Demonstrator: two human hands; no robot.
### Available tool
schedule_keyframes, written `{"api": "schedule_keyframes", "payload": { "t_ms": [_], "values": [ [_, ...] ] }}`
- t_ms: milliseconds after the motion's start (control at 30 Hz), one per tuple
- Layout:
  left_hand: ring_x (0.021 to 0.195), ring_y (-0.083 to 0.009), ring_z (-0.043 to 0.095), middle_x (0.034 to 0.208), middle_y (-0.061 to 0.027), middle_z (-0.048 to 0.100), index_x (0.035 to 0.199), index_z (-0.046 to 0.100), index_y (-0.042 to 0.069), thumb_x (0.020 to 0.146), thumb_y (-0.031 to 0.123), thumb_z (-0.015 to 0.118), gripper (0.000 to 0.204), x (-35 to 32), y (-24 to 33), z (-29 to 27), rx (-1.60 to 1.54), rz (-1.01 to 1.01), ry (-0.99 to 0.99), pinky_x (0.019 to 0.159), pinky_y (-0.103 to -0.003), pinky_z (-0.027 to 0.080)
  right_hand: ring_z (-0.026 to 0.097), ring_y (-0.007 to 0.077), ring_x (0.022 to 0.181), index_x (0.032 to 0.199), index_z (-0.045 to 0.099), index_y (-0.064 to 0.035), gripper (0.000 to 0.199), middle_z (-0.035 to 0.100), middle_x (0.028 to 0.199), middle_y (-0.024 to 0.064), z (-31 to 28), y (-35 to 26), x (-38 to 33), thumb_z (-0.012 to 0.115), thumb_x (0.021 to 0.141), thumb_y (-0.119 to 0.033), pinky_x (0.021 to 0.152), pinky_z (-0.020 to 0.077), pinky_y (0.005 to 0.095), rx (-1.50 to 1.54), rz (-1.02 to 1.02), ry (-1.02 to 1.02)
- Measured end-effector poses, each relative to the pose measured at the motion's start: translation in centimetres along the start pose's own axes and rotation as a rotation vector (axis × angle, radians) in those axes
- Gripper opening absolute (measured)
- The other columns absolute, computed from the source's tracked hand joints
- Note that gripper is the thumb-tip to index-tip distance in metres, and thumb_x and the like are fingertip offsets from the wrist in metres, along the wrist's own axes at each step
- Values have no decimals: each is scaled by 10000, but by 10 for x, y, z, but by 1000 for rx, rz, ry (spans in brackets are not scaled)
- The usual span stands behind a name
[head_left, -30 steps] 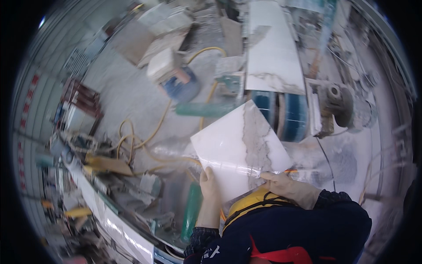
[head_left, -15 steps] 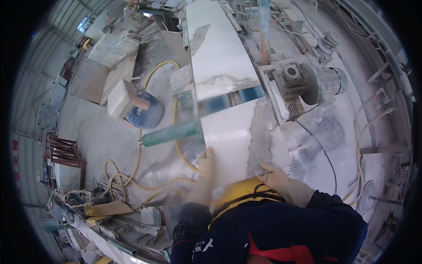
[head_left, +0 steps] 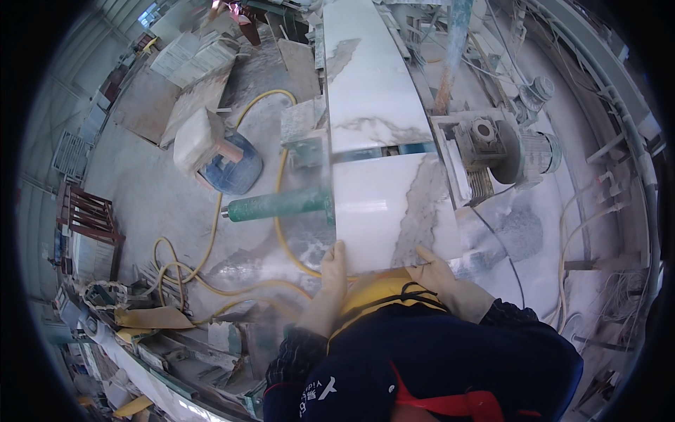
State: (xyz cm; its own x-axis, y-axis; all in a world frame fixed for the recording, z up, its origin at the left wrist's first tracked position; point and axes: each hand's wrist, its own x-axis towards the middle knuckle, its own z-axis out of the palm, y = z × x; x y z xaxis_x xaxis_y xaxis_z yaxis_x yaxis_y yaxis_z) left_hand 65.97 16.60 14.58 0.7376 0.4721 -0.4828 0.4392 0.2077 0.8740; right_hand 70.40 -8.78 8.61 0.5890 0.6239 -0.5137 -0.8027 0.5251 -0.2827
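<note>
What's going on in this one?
A person's cream-gloved left hand holds a glossy white, grey-veined rectangular slab near its closest left corner; the cream-gloved right hand holds its near edge. Beyond its far edge lies a longer white veined slab, with a narrow blue band showing between them.

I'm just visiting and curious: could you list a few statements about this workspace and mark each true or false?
1. The left hand touches the nearer veined slab. True.
2. Only one hand is on that slab. False: the right hand touches it too.
3. A blue barrel stands to the slab's left. True.
4. A red hose lies on the floor. False: it is a yellow hose.
5. A grey motor sits to the slab's right. True.
</note>
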Motion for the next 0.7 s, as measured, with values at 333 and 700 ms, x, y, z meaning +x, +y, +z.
{"api": "schedule_keyframes", "payload": {
  "t_ms": [333, 700],
  "values": [
    [885, -121, 587, 1011, -41, 672, 1155, 654, -9, 997, 352, 553, 407, 35, -11, 9, -91, 75, 8, 774, -303, 489, 572, 377, 1123, 1281, 465, 84, 421, 573, 1238, 254, 13, -20, 14, 565, 1000, -214, 1037, 461, 453, 363, 10, 9],
    [878, -124, 604, 1007, -39, 679, 1169, 649, 1, 982, 350, 579, 403, 60, -13, 9, -133, 21, -4, 772, -301, 500, 520, 402, 1207, 1312, 423, 117, 504, 517, 1314, 306, 15, -33, 30, 522, 1019, -280, 1107, 376, 458, 409, 258, -83]
  ]
}}
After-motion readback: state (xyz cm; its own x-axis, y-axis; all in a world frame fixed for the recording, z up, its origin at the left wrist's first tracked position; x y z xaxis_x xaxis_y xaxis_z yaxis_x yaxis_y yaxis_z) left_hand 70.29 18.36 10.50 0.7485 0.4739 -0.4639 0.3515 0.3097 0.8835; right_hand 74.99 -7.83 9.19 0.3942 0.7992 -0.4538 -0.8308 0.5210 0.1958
